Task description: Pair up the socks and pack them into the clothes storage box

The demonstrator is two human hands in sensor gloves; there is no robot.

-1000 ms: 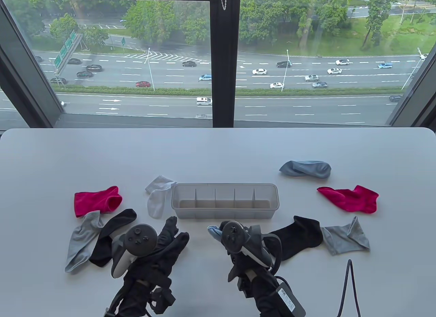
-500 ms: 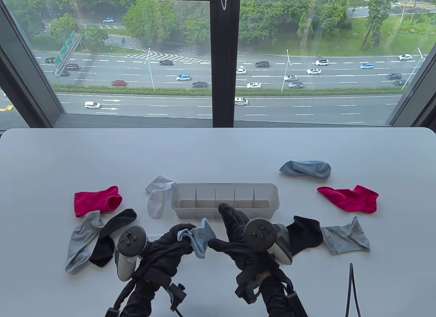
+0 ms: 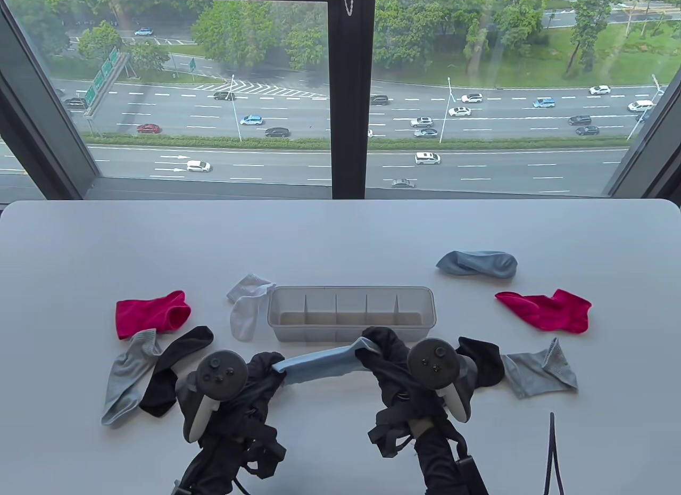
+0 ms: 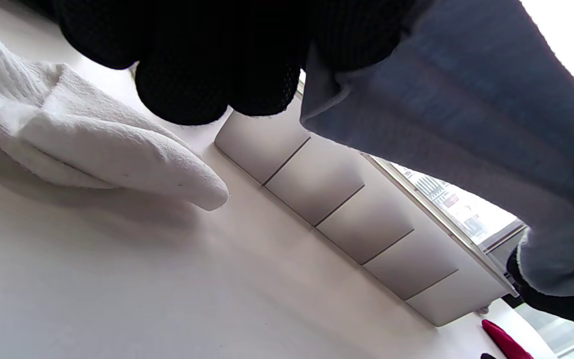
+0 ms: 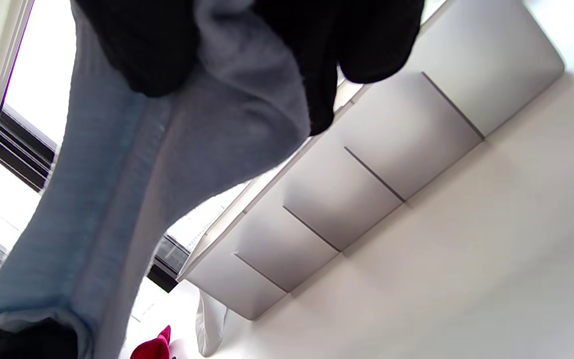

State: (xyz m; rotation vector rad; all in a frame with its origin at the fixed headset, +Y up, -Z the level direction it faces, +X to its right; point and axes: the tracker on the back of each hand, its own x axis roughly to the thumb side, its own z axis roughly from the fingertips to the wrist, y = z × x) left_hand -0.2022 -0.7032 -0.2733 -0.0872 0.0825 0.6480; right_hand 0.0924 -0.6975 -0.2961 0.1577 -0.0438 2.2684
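Observation:
A light blue sock (image 3: 319, 366) is stretched between both hands just in front of the clear divided storage box (image 3: 351, 314). My left hand (image 3: 266, 368) pinches its left end and my right hand (image 3: 379, 351) grips its right end. The same light blue sock (image 4: 466, 129) fills the upper right of the left wrist view, and in the right wrist view the sock (image 5: 132, 199) hangs down from my fingers. The box (image 4: 366, 219) (image 5: 347, 189) shows several empty compartments.
Loose socks lie around: white (image 3: 246, 308), red (image 3: 151, 313), grey (image 3: 127, 375) and black (image 3: 173, 364) at left; blue-grey (image 3: 477, 264), red (image 3: 548, 310), black (image 3: 481, 359) and grey (image 3: 540, 371) at right. A dark cable (image 3: 550, 452) sits at the lower right.
The blue sock passed from my right hand to my left, then my right hand took its other end. Both hands moved apart, pulling it out straight.

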